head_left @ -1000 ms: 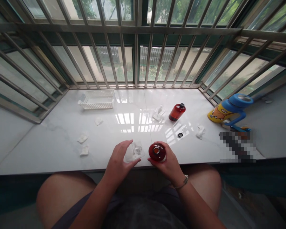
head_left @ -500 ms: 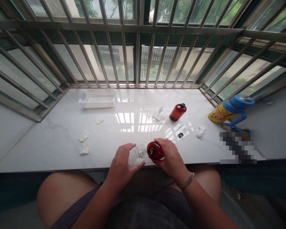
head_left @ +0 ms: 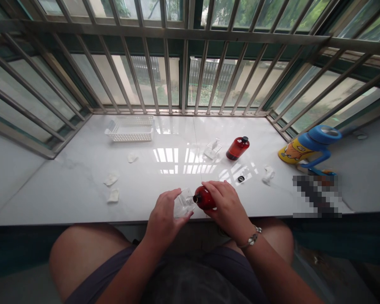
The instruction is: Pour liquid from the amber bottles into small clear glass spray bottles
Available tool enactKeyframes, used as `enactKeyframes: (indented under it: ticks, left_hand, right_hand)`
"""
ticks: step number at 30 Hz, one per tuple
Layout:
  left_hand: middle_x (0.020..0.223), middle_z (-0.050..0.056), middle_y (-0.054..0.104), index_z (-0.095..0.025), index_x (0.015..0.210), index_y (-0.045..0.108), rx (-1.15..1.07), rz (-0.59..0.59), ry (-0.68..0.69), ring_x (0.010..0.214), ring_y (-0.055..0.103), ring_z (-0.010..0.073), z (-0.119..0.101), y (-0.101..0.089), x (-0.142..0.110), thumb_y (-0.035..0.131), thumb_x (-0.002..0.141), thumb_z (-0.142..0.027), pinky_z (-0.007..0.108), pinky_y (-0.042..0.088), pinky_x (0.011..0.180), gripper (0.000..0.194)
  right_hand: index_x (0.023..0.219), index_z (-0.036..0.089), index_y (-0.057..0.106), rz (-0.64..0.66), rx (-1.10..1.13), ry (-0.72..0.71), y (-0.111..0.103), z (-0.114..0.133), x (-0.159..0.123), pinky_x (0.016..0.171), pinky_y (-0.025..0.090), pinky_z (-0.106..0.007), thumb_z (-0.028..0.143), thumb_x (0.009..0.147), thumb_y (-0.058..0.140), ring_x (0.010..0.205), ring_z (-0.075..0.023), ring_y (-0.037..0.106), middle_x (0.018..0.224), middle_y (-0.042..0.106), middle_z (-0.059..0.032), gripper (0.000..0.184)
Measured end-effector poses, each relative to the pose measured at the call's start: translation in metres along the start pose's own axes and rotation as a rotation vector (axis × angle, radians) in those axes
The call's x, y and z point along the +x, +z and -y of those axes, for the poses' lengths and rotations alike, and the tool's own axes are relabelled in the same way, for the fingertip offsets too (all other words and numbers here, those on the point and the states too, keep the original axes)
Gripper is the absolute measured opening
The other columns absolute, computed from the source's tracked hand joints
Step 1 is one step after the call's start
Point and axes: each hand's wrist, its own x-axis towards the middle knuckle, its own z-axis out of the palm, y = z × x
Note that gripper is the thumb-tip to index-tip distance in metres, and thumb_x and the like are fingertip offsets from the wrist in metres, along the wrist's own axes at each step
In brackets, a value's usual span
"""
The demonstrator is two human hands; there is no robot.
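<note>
Fingers of the right hand [head_left: 229, 204] grip one tilted red bottle [head_left: 205, 197], probably slippery, best held round its body; wide-curved fingers of the left hand [head_left: 162, 211] hold one clear bottle [head_left: 182, 204], perhaps fragile, just beside its mouth; beyond both: a second red bottle [head_left: 237, 148], one clear container [head_left: 213, 150], one black cap [head_left: 241, 179].

**White basket [head_left: 131, 137] and yellow flask [head_left: 294, 152] are sharing a white counter [head_left: 72, 198]**

Along the back edge, left of the middle, the basket is sitting lengthwise, its perforated wall facing forward. Three scraps of white tissue [head_left: 110, 180] are lying scattered on the left half, and a crumpled tissue [head_left: 267, 173] is resting toward the right. The flask is occupying the right end, its blue lid [head_left: 325, 134] showing; a pixelated patch [head_left: 318, 196] is hiding something dark nearer the front edge. Metal bars [head_left: 167, 76] are running across the windows, and green foliage [head_left: 267, 14] is showing behind them.
</note>
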Motion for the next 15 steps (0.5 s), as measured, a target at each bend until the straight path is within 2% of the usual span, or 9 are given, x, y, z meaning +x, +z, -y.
enactKeyframes:
  ticks: [7, 15]
  left_hand:
    - [0.14, 0.008, 0.067, -0.034, 0.149, 0.048, -0.012, 0.017, -0.027, 0.131, 0.066, 0.033, 0.003, 0.002, -0.003, 0.085, 0.091, -0.035, 0.053, 0.063, 0.109, 0.068]
    - [0.137, 0.006, 0.068, -0.034, 0.146, 0.051, -0.047, 0.024, -0.1, 0.125, 0.069, 0.0321, 0.005, 0.004, -0.004, 0.093, 0.083, -0.034, 0.05, 0.063, 0.106, 0.075]
  right_hand:
    - [0.157, 0.032, 0.049, 0.022, -0.005, -0.031, -0.005, 0.002, 0.004, 0.12, 0.041, -0.066, 0.007, 0.08, 0.076, 0.126, -0.0368, 0.064, 0.14, 0.068, -0.0108, 0.085]
    - [0.155, 0.031, 0.051, 0.028, -0.045, -0.034, -0.012, 0.006, 0.009, 0.121, 0.04, -0.065, 0.007, 0.083, 0.076, 0.123, -0.0362, 0.063, 0.138, 0.068, -0.0103, 0.08]
